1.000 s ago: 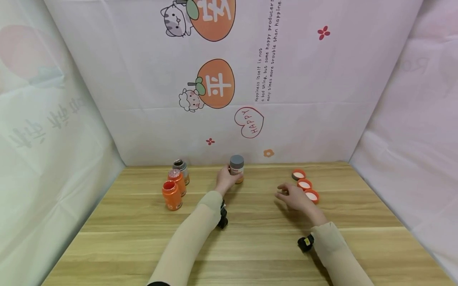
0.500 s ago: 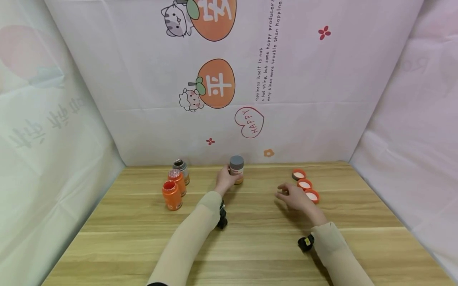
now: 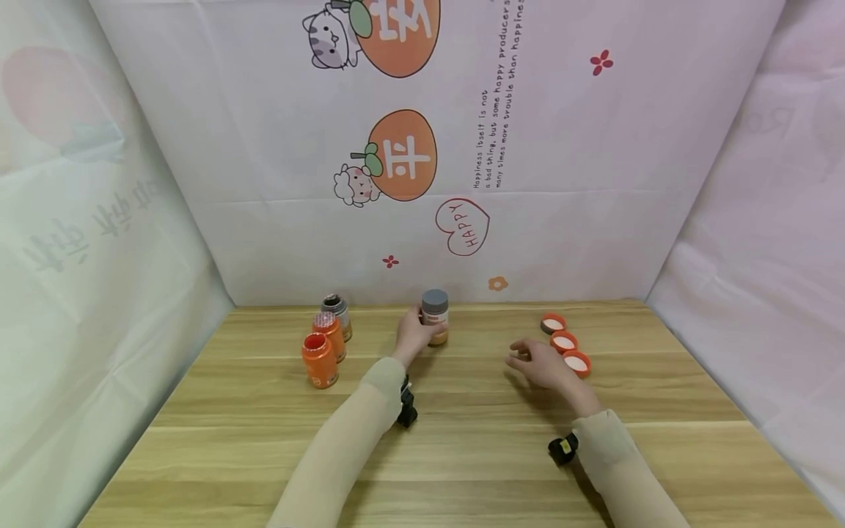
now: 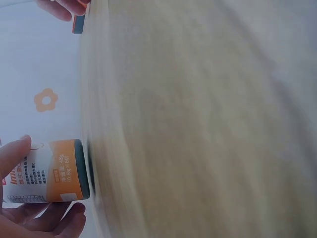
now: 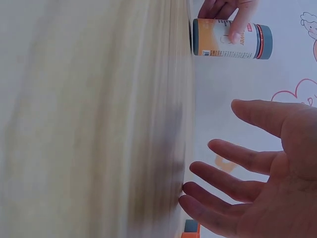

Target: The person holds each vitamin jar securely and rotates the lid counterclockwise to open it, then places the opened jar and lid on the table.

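My left hand (image 3: 412, 335) grips an upright supplement bottle (image 3: 434, 318) with a grey screw cap, near the back of the table. In the left wrist view, thumb and fingers lie on either side of the bottle's (image 4: 47, 173) white-and-orange label. Its dark base is at or just above the wood; I cannot tell if they touch. My right hand (image 3: 543, 364) holds nothing and hovers low over the table, left of the orange caps (image 3: 577, 363). Its fingers are spread and relaxed in the right wrist view, apart from the bottle (image 5: 230, 38).
On the left stand two uncapped orange bottles (image 3: 320, 361) and a grey uncapped one (image 3: 337, 317) behind them, in a slanting row. At right, a few caps lie inside up along a similar slant. A white printed cloth (image 3: 297, 242) walls the table's (image 3: 462, 455) back and sides.
The bottle in my left hand has come slightly towards me and down. My right hand stays where it was. The head view has shifted a little.
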The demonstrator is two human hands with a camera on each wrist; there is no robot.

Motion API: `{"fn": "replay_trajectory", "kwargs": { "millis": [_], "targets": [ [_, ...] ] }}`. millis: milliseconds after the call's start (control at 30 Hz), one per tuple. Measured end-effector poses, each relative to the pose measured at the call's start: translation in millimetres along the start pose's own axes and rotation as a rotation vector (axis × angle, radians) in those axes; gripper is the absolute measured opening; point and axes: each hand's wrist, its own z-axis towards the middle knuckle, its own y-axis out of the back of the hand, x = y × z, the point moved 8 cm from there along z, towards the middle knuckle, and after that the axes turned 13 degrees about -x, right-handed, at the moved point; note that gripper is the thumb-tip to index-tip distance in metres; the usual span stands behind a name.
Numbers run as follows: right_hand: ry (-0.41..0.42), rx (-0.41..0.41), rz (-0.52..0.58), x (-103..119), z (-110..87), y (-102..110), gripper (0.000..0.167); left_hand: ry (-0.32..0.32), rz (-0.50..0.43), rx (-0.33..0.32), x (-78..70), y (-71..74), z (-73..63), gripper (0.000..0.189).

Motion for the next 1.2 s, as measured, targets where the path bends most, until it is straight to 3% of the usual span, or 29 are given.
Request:
{"fn": "replay_trajectory", "kwargs": {
  "millis": [567, 1200],
  "targets": [
    [0.034, -0.007, -0.010, 13.4, -0.7, -1.3, 0.052, -0.048, 0.022, 0.001, -10.0, 15.5, -14.9, 0.039],
    [0.041, 0.015, 0.027, 28.6, -3.2, -2.7, 0.051, -0.128, 0.027, -0.019, -26.1, 30.8, -37.8, 0.041]
  ]
}}
